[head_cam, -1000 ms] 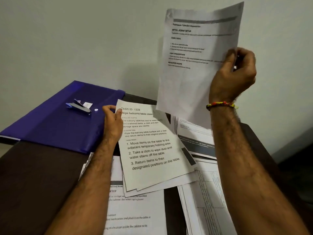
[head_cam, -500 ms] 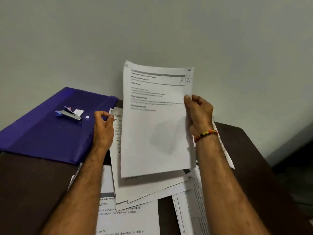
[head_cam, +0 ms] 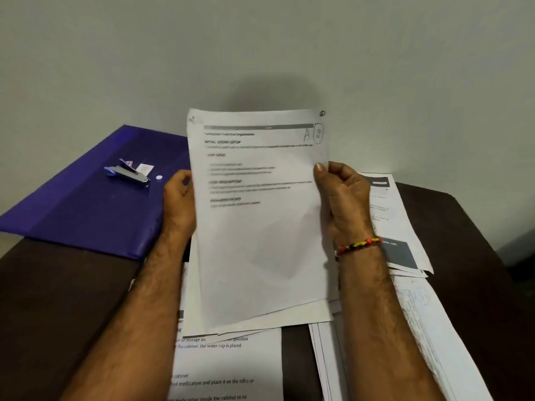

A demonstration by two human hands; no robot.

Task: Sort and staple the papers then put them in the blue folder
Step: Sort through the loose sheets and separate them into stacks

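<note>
Right hand (head_cam: 344, 198) pinches the right edge of a white printed sheet (head_cam: 257, 215), thumb on the front face, fingers curled behind. Sheet sits on top of a small stack of white papers (head_cam: 289, 316), whose lower edges fan out slightly beneath it. Handwritten "A" and a circled mark in the sheet's top right corner; printed text too blurred to read.

Left hand (head_cam: 179, 198) is at the stack's left edge, fingers curled, partly hidden behind the paper. Cannot tell if it grips the stack or just rests against it.

Glossy blue plastic folder (head_cam: 86, 215) lies flat and closed on the dark brown counter (head_cam: 52, 308), to the left of the left hand, its far edge close to the grey wall. Small blue-and-silver stapler (head_cam: 127, 172) sits on the folder, with a small white slip (head_cam: 144, 168) just beside it.

More loose printed sheets (head_cam: 228, 369) lie on the counter under and between the forearms; another overlapping pile (head_cam: 405, 227) sits to the right, behind the right wrist. Red, yellow and black beaded bracelet (head_cam: 359, 246) on the right wrist.
</note>
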